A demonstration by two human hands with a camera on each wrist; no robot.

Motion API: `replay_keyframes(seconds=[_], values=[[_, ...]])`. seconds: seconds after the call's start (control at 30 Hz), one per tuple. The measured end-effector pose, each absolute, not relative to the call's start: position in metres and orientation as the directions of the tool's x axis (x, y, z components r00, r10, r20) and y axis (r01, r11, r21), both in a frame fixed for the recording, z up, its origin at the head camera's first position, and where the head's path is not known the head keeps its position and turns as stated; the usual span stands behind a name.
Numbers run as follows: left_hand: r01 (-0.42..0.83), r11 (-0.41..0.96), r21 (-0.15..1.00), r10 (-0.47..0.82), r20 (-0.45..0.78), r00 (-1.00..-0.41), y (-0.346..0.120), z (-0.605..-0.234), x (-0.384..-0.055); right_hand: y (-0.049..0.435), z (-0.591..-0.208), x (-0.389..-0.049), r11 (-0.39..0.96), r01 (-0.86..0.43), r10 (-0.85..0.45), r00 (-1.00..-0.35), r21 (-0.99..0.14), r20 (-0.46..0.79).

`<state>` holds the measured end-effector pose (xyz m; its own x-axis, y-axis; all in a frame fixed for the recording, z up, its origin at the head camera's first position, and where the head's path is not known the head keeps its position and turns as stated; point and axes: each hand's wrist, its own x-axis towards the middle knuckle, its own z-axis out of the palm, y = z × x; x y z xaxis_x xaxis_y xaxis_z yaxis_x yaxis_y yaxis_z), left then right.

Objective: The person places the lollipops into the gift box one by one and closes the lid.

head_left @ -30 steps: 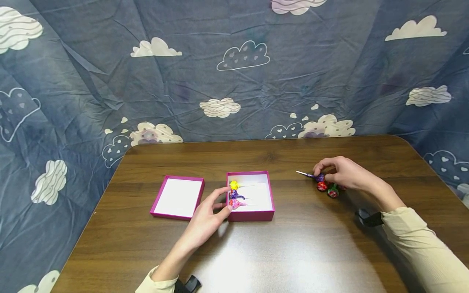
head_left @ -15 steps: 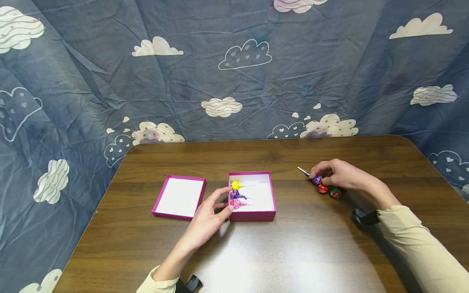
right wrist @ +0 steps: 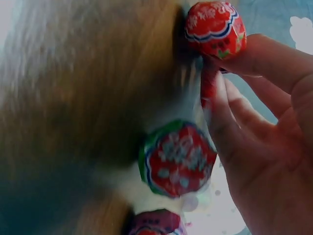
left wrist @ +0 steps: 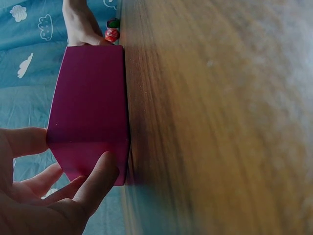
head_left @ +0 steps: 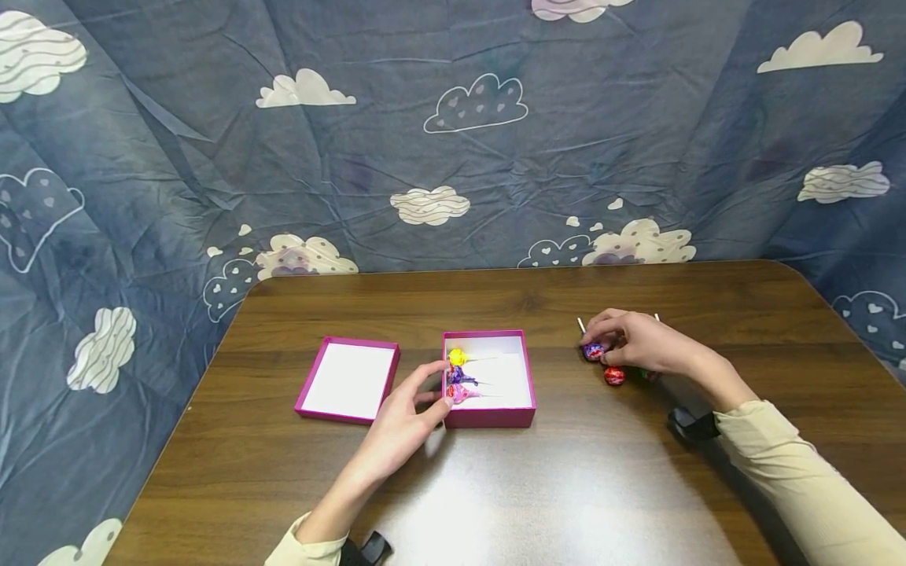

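Observation:
A magenta open box (head_left: 488,418) with a white inside holds a yellow lollipop (head_left: 458,357), a purple lollipop and a pink lollipop (head_left: 460,393), lined up along its left wall. My left hand (head_left: 399,428) rests its fingertips and thumb on that wall; in the left wrist view the thumb lies flat against the magenta side (left wrist: 88,98). My right hand (head_left: 647,342) pinches a purple-wrapped lollipop (head_left: 593,352) low over the table, its white stick pointing away. Just below the fingers is a red lollipop (head_left: 614,376). A green-and-red lollipop (right wrist: 178,159) shows in the right wrist view, partly hidden by the hand in the head view.
The magenta box lid (head_left: 347,381), white inside up, lies left of the box. Another wrapped lollipop (right wrist: 156,223) shows at the bottom of the right wrist view. Behind the wooden table (head_left: 566,479) hangs a blue cloud-patterned cloth (head_left: 354,157).
My right hand has moved left with the purple lollipop, whose stick has swung to point more away from me. The red lollipop has shifted slightly nearer. My left hand stays at the box.

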<state>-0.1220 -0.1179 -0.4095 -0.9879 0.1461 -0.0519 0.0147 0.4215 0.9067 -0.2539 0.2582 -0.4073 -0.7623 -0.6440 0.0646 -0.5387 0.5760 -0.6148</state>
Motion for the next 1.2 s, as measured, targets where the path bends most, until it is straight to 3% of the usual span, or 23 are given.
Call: replay_keyframes(seconds=[0.43,0.67,1.2], values=[[0.016,0.419,0.908,0.148,-0.051,-0.988,-0.118,-0.41,-0.121,0.245,-0.41,-0.247,0.688,-0.454,-0.55,-0.835,-0.567,0.001],[0.012,0.419,0.908,0.145,-0.053,-0.988,-0.118,-0.409,-0.121,0.242,-0.412,-0.246,0.711,-0.505,-0.557,-0.829,-0.488,0.048],[0.008,0.419,0.908,0.145,-0.058,-0.988,-0.118,-0.409,-0.122,0.232,-0.417,-0.242,0.654,-0.494,-0.568,-0.821,-0.573,0.059]])
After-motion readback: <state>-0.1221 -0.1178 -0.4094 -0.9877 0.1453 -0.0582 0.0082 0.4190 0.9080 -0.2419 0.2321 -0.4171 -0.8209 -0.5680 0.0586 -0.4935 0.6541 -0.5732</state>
